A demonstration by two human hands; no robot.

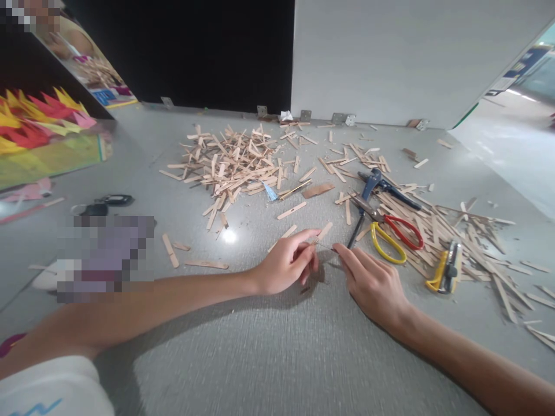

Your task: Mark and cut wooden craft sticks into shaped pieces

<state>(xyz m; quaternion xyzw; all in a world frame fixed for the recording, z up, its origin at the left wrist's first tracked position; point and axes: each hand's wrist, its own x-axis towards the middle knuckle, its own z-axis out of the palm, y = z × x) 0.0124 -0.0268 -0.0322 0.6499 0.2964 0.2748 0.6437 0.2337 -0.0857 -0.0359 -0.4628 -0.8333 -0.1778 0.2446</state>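
Near the middle of the grey table (pixel 225 358), my left hand (pixel 288 261) is closed on a short wooden stick (pixel 324 232), which sticks up past the fingertips. To its right my right hand (pixel 373 280) pinches a thin tool (pixel 325 247) whose tip reaches the stick at the left fingers. What kind of tool it is cannot be made out. Several loose sticks lie just beyond the hands, among them one with a slot (pixel 292 210). Scissors (pixel 381 222) with one red and one yellow handle lie beyond my right hand, beside a dark blue hand tool (pixel 373 184).
A large pile of wooden sticks (pixel 238 159) lies at the back centre, and more sticks (pixel 485 248) spread right. A yellow cutter (pixel 446 268) lies at the right. Keys (pixel 113 200) and a blurred object (pixel 108 254) lie left. A black and white panel (pixel 368 58) stands behind.
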